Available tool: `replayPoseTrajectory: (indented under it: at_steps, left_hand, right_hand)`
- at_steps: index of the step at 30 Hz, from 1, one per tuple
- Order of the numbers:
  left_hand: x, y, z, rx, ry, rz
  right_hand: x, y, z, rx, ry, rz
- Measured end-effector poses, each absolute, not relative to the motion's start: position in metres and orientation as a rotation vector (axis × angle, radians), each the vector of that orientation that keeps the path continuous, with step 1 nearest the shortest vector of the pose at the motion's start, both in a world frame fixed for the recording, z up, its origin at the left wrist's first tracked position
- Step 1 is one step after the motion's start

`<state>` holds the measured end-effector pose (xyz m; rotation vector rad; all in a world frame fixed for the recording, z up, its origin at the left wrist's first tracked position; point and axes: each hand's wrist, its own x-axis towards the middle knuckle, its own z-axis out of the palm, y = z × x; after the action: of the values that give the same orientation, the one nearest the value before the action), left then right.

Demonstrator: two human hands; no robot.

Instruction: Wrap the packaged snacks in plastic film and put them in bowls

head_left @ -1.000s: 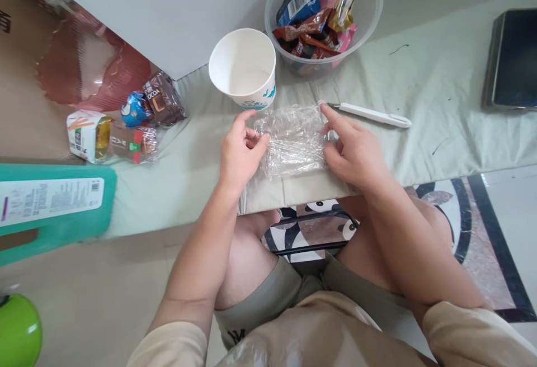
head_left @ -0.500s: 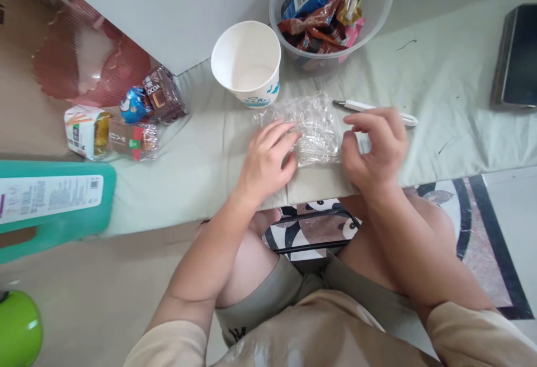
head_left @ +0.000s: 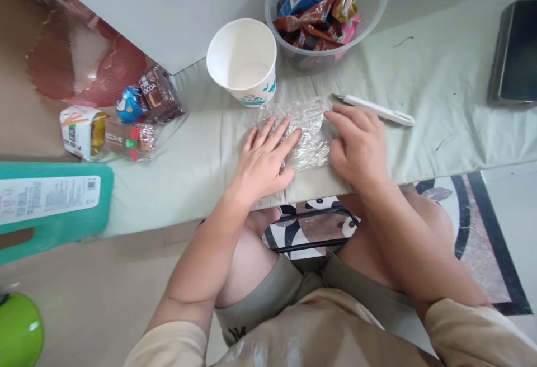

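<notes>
A crumpled sheet of clear bubble wrap (head_left: 310, 137) lies on the cloth-covered table in front of me. My left hand (head_left: 263, 160) rests flat on its left part with the fingers spread. At the right edge of the wrap is my right hand (head_left: 358, 146), its index finger stretched out onto the plastic and its thumb apart from it. Behind the wrap stands a white paper cup (head_left: 243, 59) with blue print, its visible inside bare. A white utility-knife-like tool (head_left: 381, 111) with a dark tip lies just beyond my right hand.
A clear plastic tub (head_left: 381, 9) of wrapped snacks stands behind the cup. Several packaged snacks (head_left: 130, 137) lie at the left, near a teal container (head_left: 107, 193). A dark box-like object (head_left: 518, 53) sits far right. The table's front edge runs above my knees.
My left hand has flattened and spread its fingers on the bubble wrap. My right hand has moved left and come down onto the wrap's right edge. The view has shifted slightly.
</notes>
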<state>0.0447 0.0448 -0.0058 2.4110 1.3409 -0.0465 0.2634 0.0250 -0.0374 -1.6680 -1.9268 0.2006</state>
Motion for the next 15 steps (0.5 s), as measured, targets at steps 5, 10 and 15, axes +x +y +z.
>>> replayPoseTrajectory:
  at_steps: [5,10,15]
  left_hand:
    - [0.047,0.042,-0.002,2.370,1.505,0.068]
    - [0.047,0.028,0.004,2.234,1.752,0.349]
    - [0.044,0.023,0.009,2.111,1.760,0.433]
  right_hand:
    - [0.269,0.022,-0.032,-1.367,-2.064,0.305]
    - [0.261,0.019,-0.038,-1.697,-1.872,0.133]
    - [0.257,0.020,-0.042,-1.807,-1.878,0.119]
